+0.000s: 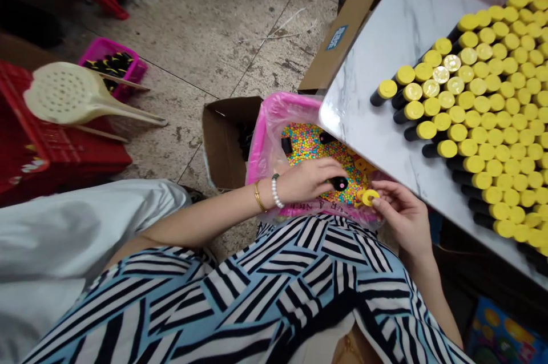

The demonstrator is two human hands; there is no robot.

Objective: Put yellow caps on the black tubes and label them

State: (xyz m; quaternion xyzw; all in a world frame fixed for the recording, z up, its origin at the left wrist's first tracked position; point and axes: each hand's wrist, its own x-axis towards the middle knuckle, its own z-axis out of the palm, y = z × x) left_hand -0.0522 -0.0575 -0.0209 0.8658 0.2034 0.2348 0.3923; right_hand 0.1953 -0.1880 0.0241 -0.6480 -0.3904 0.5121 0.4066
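Observation:
My left hand [314, 177], with a pearl bracelet at its wrist, is closed around a small black tube [341, 183], whose end faces my right hand. Between the fingertips of my right hand [405, 213] is a yellow ring-shaped cap [369, 198], just apart from the tube. Both hands are over a pink basin [258, 150] lined with clear plastic. Small multicoloured beads [306, 141] fill it. Another black tube [286, 145] lies on the beads at the left, and more yellow caps [363, 165] rest near the basin's right side.
Rows of black tubes with yellow caps [488, 118] stand on the marbled table [363, 104], whose corner overhangs the basin. An open cardboard box [225, 141] adjoins the basin. At left are a cream strainer [68, 93], a red crate [64, 153] and a pink basket [139, 73].

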